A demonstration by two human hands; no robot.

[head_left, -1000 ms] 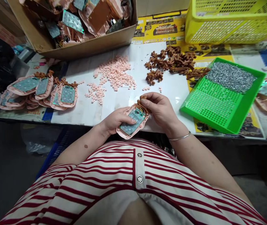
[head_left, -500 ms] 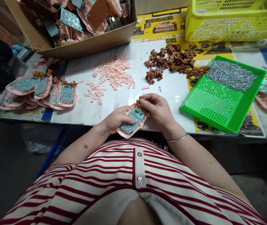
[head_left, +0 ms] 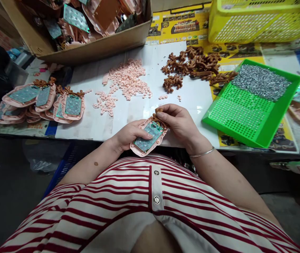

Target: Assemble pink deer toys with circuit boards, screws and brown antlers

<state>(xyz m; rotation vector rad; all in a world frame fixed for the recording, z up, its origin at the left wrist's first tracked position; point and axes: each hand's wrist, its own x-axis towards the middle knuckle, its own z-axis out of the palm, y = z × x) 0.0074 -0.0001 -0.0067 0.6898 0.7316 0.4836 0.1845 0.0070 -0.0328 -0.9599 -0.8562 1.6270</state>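
And there it was: a green-bodied tool (head_left: 297,167) had come into view below the table's right front edge, while the bench things had slid slightly leftward with our view and our hands had barely stirred. We had the pink plastic shell (head_left: 136,150) over the middle of the table's (head_left: 91,121) near edge, circuit board (head_left: 143,143) facing up. Our left hand (head_left: 130,135) was clamped on its left side, thumb pressed across the board; our right hand (head_left: 180,123) had thumb and forefinger pinched on the brown antler piece (head_left: 159,110) at the far end.

We judged the shell light and stiff, perhaps a little slick, with the board and thin wires (head_left: 158,123) its fragile parts; the rim looked the safest hold, clear of the wiring. The antler seemed firm enough to pinch by a branch.

On to the containers! Toward the right front corner sat the green tray (head_left: 284,110), small silvery metal pieces (head_left: 260,82) heaped at its far end, its perforated floor bare nearer us. At the far left, the cardboard box (head_left: 107,49) brimmed with jumbled pink shells and boards (head_left: 76,17). Along the far right edge stood the yellow crate (head_left: 260,30), contents unclear to us.
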